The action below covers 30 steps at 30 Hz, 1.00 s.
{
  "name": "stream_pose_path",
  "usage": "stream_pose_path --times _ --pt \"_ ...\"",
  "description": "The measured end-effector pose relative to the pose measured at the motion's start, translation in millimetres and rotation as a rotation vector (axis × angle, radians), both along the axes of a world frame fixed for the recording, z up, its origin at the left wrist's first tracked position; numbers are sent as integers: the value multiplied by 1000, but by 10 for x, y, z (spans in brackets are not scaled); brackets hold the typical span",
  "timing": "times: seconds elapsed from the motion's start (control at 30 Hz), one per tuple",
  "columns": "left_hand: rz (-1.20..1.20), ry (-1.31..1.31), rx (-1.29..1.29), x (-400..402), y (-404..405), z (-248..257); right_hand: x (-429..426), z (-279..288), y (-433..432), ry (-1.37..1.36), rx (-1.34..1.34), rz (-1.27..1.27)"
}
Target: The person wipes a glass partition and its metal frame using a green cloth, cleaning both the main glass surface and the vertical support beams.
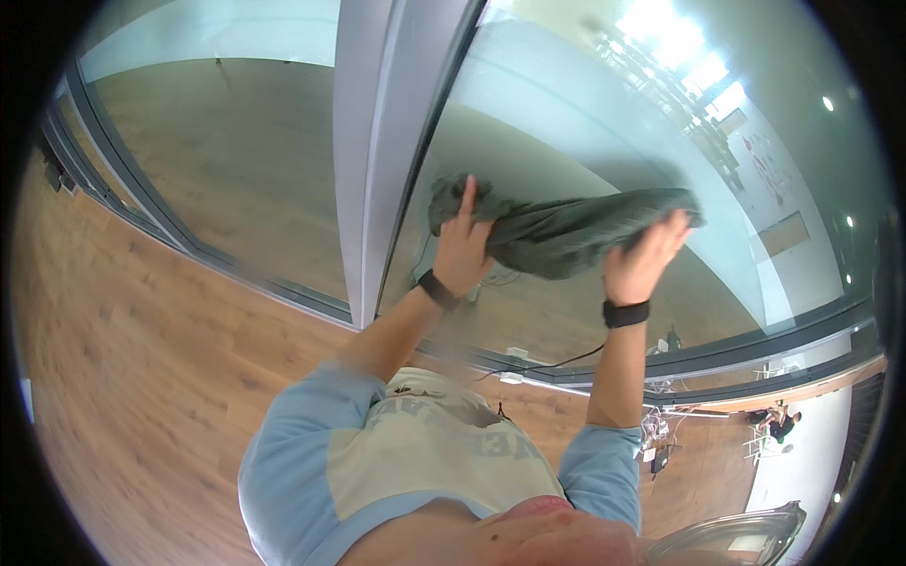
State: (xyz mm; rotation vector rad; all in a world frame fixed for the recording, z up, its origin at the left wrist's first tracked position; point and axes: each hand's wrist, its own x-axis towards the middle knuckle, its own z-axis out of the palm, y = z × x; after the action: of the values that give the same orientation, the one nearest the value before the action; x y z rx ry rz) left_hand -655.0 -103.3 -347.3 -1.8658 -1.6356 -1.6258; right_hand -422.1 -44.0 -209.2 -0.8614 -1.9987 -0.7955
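Note:
A dark grey-green cloth point(566, 230) lies bunched across a glass pane point(524, 141), stretched between my two hands. My left hand point(463, 251) holds the cloth's left end, one finger pointing up over it. At the other end, my right hand point(645, 258) is spread against the cloth, fingers slanting up to the right. Some of its fingertips blur into the fabric. Each wrist wears a black band.
A grey metal frame post point(375, 163) divides this pane from another glass pane point(212, 170) at left. Wooden flooring point(156, 354) runs below. A thin black cable point(545, 366) crosses the lower frame. White cables point(655, 428) lie at right, with a seated person point(782, 426) farther off.

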Motion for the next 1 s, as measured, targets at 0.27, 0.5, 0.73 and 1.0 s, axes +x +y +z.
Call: stream_pose_path --times 0.27,0.5,0.73,1.0 --pt "35 -9 -116 292 286 -122 -502 73 49 -249 -79 -46" --pt "78 12 -437 403 209 -1237 -742 -770 -27 -630 -254 241" --pt "130 -9 -422 271 -126 -1544 -178 -1708 -48 -608 -467 335" --pt "-71 -201 2 -41 188 -154 148 -757 -70 275 -125 217"
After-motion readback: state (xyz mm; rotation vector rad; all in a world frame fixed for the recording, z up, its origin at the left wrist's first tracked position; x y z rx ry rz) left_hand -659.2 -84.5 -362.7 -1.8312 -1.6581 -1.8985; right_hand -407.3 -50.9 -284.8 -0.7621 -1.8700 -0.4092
